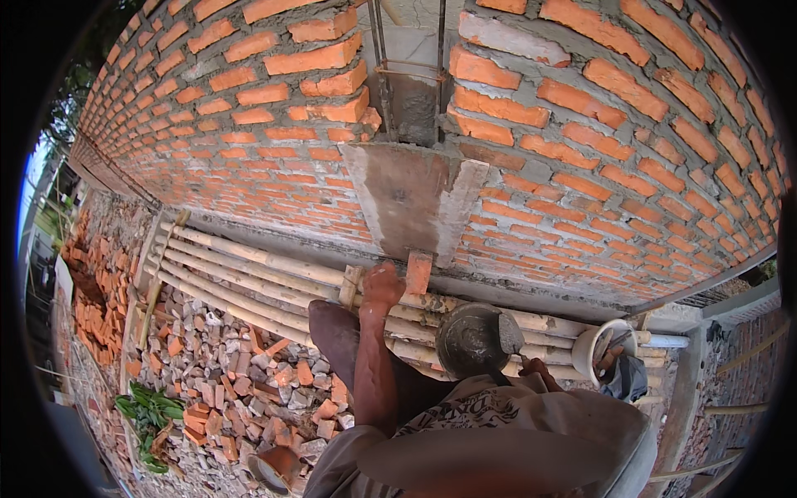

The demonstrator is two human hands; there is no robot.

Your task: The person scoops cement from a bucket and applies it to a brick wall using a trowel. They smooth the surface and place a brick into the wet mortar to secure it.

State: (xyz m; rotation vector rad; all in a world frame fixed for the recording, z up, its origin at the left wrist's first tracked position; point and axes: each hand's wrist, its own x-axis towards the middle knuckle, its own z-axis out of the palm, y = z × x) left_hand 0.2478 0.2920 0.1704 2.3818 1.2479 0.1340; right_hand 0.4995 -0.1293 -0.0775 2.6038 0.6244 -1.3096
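My left hand is closed in a fist above the bamboo poles, close beside an orange brick. Whatever its fingers may hold is hidden. My right hand grips a trowel, whose grey, mortar-coated blade is over the right side of a dark bucket. Wet grey mortar lies inside that bucket. Ahead of me, a mortar-stained board covers the lower part of the gap between two brick wall sections, with steel bars rising above it.
Bamboo poles form a platform along the brick wall. To the right stands a white bucket with things inside, next to a dark plastic bag. Broken bricks cover the ground below left, near a leafy plant.
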